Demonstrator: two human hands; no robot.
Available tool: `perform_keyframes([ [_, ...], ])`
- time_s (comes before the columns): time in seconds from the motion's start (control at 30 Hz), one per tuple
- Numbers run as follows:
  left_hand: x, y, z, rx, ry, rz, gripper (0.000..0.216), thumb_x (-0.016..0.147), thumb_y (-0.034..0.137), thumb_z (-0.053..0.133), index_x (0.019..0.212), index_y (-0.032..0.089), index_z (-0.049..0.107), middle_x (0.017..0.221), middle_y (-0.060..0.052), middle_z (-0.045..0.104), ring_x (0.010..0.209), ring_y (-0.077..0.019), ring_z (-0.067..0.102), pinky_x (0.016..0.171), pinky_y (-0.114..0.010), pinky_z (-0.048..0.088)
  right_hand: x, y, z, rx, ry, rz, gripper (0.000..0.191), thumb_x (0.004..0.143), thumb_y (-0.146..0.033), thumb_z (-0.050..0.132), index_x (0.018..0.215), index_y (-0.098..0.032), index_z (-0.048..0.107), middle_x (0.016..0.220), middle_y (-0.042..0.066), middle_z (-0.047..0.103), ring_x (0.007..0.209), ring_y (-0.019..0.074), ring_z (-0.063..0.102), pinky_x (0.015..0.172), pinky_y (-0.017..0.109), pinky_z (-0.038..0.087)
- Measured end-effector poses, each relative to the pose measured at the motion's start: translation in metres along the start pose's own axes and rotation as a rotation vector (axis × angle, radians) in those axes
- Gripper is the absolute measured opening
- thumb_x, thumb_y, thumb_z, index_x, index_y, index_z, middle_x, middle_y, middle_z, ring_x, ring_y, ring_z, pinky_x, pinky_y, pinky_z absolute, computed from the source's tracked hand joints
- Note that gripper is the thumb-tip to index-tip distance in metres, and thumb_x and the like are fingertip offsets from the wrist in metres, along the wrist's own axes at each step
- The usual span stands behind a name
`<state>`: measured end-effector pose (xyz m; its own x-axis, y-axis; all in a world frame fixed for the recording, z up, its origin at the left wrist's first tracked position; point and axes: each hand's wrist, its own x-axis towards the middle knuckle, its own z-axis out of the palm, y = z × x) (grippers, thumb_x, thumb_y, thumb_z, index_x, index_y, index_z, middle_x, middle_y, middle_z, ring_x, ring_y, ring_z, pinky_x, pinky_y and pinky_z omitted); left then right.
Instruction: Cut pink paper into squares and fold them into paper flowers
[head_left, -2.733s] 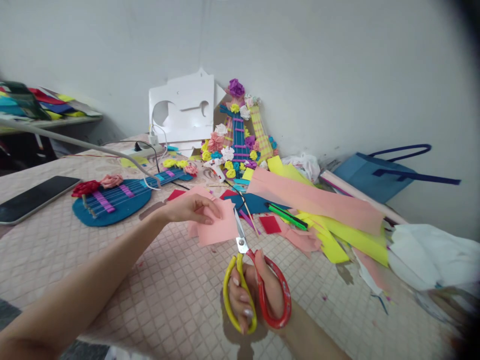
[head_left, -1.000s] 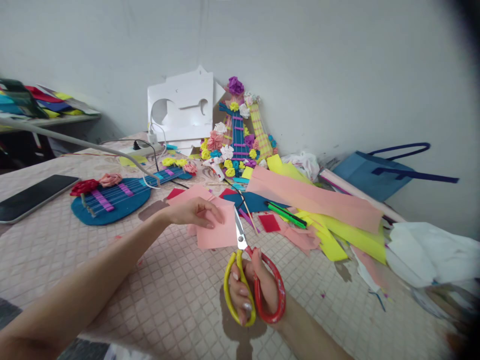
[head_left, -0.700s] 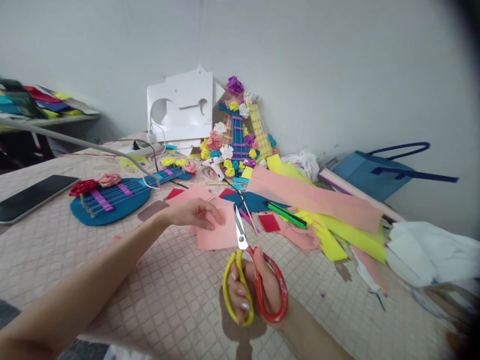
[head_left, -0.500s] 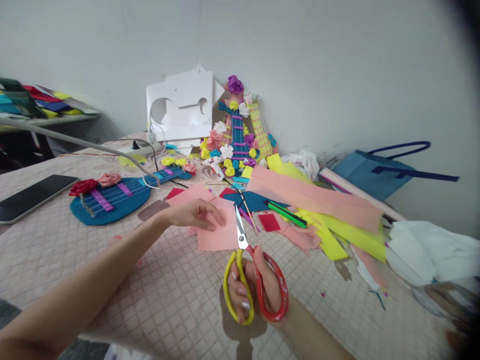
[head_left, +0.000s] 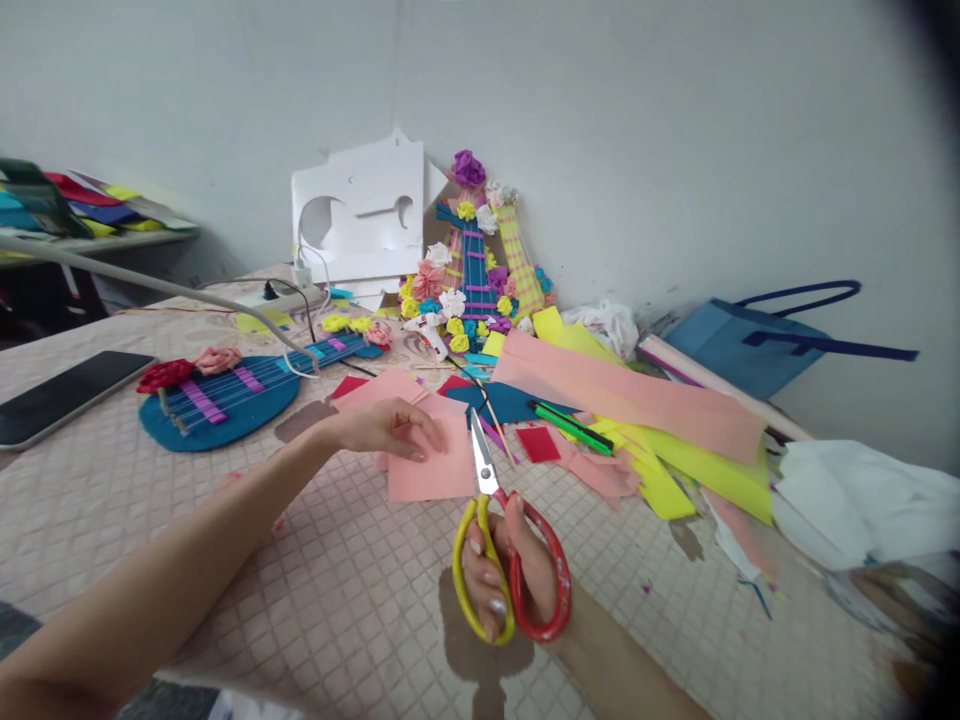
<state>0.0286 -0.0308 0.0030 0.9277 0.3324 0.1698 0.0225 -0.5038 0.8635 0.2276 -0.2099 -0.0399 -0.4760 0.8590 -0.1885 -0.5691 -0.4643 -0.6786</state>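
Observation:
My left hand (head_left: 386, 427) pinches the top left part of a pink foam sheet (head_left: 435, 470), held just above the table. My right hand (head_left: 504, 578) grips scissors (head_left: 501, 545) with one yellow and one red handle. Their steel blades (head_left: 481, 456) point away from me and lie along the sheet's right edge, nearly closed. More pink foam pieces (head_left: 375, 390) lie under and behind the sheet.
A blue foam guitar (head_left: 225, 395) with flowers lies at left, a phone (head_left: 64, 392) beyond it. Pink and yellow foam strips (head_left: 637, 400), a green marker (head_left: 574, 425) and a red square (head_left: 538, 444) sit at right. A glue gun (head_left: 429, 335), decorated guitars (head_left: 476, 275) and a blue bag (head_left: 742, 345) stand behind.
The scissors have advanced along the pink sheet's right edge and the handles have squeezed together. My left hand has kept its hold, shifting the sheet slightly left.

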Motion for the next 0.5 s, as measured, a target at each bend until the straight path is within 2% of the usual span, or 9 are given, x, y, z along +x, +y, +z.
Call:
perform_keyframes([
  [0.13, -0.002, 0.000, -0.003, 0.041, 0.028, -0.032, 0.022, 0.078, 0.027, 0.068, 0.098, 0.017, 0.069, 0.103, -0.008, 0.069, 0.096, -0.0179, 0.063, 0.084, -0.026, 0.049, 0.000, -0.005, -0.005, -0.106, 0.057, -0.012, 0.062, 0.072, -0.080, 0.039, 0.072, -0.018, 0.046, 0.050, -0.008, 0.041, 0.033, 0.0047, 0.035, 0.031, 0.018, 0.039],
  [0.2, -0.005, 0.001, -0.007, 0.049, 0.084, -0.060, 0.023, 0.077, 0.028, 0.068, 0.098, 0.018, 0.068, 0.104, -0.007, 0.069, 0.096, -0.0176, 0.062, 0.084, -0.027, 0.048, -0.002, -0.013, -0.009, -0.288, 0.150, -0.084, 0.056, 0.077, -0.075, 0.042, 0.076, -0.019, 0.047, 0.052, -0.008, 0.041, 0.035, 0.0054, 0.036, 0.032, 0.018, 0.038],
  [0.27, -0.007, 0.000, -0.011, 0.046, 0.181, -0.113, 0.025, 0.077, 0.030, 0.068, 0.099, 0.018, 0.068, 0.106, -0.007, 0.068, 0.095, -0.0174, 0.062, 0.082, -0.027, 0.048, -0.004, -0.028, -0.015, -0.596, 0.279, -0.169, 0.049, 0.078, -0.068, 0.048, 0.079, -0.020, 0.047, 0.055, -0.007, 0.042, 0.038, 0.0067, 0.038, 0.035, 0.020, 0.037],
  [0.33, -0.009, -0.004, -0.016, 0.036, 0.295, -0.175, 0.028, 0.076, 0.033, 0.068, 0.099, 0.017, 0.067, 0.109, -0.008, 0.066, 0.094, -0.0179, 0.061, 0.078, -0.027, 0.049, -0.006, -0.047, -0.025, -1.009, 0.496, -0.259, 0.043, 0.076, -0.062, 0.056, 0.076, -0.020, 0.048, 0.057, -0.006, 0.044, 0.042, 0.0089, 0.041, 0.039, 0.022, 0.037],
  [0.4, -0.009, -0.011, -0.021, 0.037, 0.388, -0.227, 0.033, 0.075, 0.036, 0.068, 0.099, 0.015, 0.066, 0.108, -0.009, 0.066, 0.093, -0.0194, 0.061, 0.074, -0.027, 0.049, -0.007, -0.069, -0.039, -1.444, 0.756, -0.365, 0.036, 0.075, -0.055, 0.060, 0.075, -0.021, 0.050, 0.061, -0.001, 0.052, 0.052, 0.0138, 0.049, 0.048, 0.025, 0.037],
  [0.5, -0.007, -0.024, -0.026, 0.122, 0.499, -0.304, 0.040, 0.075, 0.042, 0.064, 0.103, 0.014, 0.065, 0.104, -0.010, 0.067, 0.090, -0.0213, 0.061, 0.069, -0.028, 0.049, -0.009, -0.097, -0.069, -1.887, 1.129, -0.308, 0.029, 0.077, -0.049, 0.057, 0.077, -0.020, 0.055, 0.065, 0.005, 0.060, 0.060, 0.0199, 0.055, 0.054, 0.029, 0.036],
])
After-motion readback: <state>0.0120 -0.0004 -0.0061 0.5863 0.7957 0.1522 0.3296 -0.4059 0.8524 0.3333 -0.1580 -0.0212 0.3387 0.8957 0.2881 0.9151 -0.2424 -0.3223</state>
